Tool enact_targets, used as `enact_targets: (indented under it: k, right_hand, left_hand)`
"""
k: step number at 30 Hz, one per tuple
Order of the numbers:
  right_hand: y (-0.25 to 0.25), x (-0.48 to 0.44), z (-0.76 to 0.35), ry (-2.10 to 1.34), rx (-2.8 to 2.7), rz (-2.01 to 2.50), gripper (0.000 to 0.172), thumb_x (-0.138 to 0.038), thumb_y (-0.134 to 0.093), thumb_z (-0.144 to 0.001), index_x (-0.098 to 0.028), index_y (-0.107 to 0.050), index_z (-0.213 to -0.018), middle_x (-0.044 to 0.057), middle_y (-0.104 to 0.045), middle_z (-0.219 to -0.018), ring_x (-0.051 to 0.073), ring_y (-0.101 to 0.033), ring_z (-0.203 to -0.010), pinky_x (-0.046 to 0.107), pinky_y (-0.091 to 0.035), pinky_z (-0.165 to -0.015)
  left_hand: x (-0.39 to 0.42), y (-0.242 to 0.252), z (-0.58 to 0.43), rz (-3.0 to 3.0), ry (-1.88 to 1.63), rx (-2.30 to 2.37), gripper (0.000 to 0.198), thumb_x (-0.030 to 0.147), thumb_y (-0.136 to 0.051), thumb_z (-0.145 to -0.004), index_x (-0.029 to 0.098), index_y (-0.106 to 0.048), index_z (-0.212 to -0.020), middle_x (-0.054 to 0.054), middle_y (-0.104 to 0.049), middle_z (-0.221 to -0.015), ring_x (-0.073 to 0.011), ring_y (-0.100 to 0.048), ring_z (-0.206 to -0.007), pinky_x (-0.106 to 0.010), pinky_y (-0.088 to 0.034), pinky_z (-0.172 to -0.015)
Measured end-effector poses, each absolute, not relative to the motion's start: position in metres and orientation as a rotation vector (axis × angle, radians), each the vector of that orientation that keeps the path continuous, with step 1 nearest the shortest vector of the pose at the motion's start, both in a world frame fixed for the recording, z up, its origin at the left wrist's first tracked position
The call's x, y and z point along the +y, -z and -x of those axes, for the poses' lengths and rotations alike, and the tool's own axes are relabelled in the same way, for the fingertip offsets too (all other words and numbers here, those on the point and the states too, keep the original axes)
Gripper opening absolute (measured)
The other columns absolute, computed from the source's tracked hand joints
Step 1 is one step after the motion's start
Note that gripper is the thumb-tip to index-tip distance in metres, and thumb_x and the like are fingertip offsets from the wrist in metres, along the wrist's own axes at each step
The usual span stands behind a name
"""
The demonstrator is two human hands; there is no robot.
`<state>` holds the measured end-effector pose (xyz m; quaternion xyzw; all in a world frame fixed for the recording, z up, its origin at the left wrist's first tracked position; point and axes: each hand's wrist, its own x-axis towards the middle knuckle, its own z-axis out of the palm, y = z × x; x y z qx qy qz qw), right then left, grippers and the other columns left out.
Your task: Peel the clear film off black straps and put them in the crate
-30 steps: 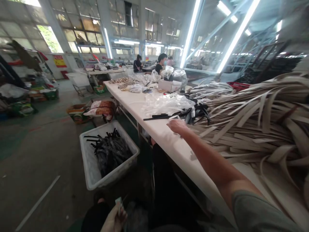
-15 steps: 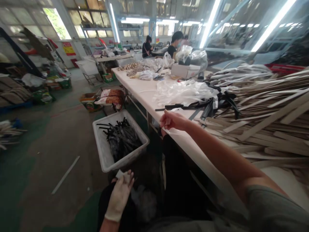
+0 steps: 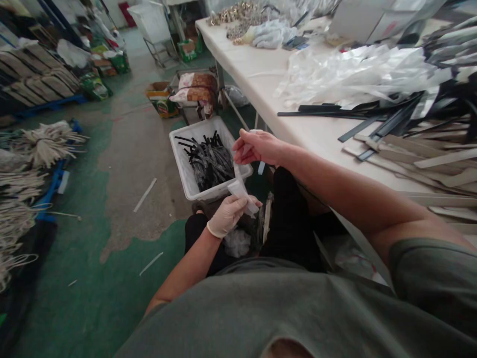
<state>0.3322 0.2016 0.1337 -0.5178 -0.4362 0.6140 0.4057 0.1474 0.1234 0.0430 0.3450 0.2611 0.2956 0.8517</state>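
My left hand (image 3: pixel 228 215), in a pale thin glove, pinches a translucent white strip (image 3: pixel 238 189) low over my lap. From there the strip runs up toward the fingertips of my bare right hand (image 3: pixel 257 148), whose fingers are curled closed around its upper part. The right hand is beside the table's near edge, in front of a white plastic bin (image 3: pixel 183 166). Inside that bin lies a tangle of black strips (image 3: pixel 210 161). A crumpled clear plastic bag (image 3: pixel 237 242) is below my left hand.
On the white table (image 3: pixel 257 64) to the right are a heap of translucent white strips (image 3: pixel 357 74), black strips (image 3: pixel 397 119) and beige strips (image 3: pixel 447 159). Bundled cords (image 3: pixel 44 141) are at the left. Loose strips (image 3: pixel 145 195) lie on the floor. A patterned bundle (image 3: pixel 196 87) stands behind the bin.
My view has tipped downward. My left hand has come up and closer to the right hand, and the white strip now stretches between them. The right hand has moved off the table edge.
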Motion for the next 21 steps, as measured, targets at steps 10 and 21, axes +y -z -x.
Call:
enact_targets:
  k: [10,21]
  right_hand:
    - [-0.078,0.214,-0.335,-1.571,-1.566,1.720,0.056,-0.059,-0.027,-0.099,-0.015,-0.062,-0.097,0.007,-0.073,-0.083,0.015,-0.070,-0.069,0.028,-0.056,-0.066]
    - [-0.117,0.217,-0.488,-0.058,-1.640,2.509,0.040,-0.023,-0.035,-0.098,-0.015,-0.056,-0.132,0.017,-0.058,-0.131,0.028,-0.052,-0.122,0.035,-0.038,-0.099]
  left_hand:
    - [0.099,-0.012,-0.125,-0.344,-0.617,0.743,0.018,0.029,-0.075,-0.078,0.012,-0.067,-0.079,-0.004,-0.065,-0.076,-0.0128,-0.063,-0.065,-0.026,-0.056,-0.065]
    - [0.106,0.072,-0.081,-0.001,-0.773,1.108,0.005,0.027,-0.066,-0.084,0.024,-0.063,-0.081,0.003,-0.065,-0.072,-0.0134,-0.067,-0.064,-0.028,-0.057,-0.071]
